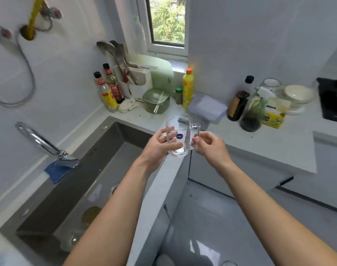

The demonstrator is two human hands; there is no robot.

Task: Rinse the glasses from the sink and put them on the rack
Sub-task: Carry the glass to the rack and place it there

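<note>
Head view, clear handled glass mug (178,136), blue round sticker, upright, both hands gripping

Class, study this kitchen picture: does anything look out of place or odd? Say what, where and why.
Two things stand out. The glass mug, held by the left hand and right hand, bears a round blue sticker, odd on a glass in use. A blue cloth lies oddly under the tap spout at the sink's edge.

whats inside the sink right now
Inside the sink a few blurred clear glasses lie on the bottom, plus a brownish round shape. The left forearm covers the basin's near right part, hiding whatever is there.
</note>
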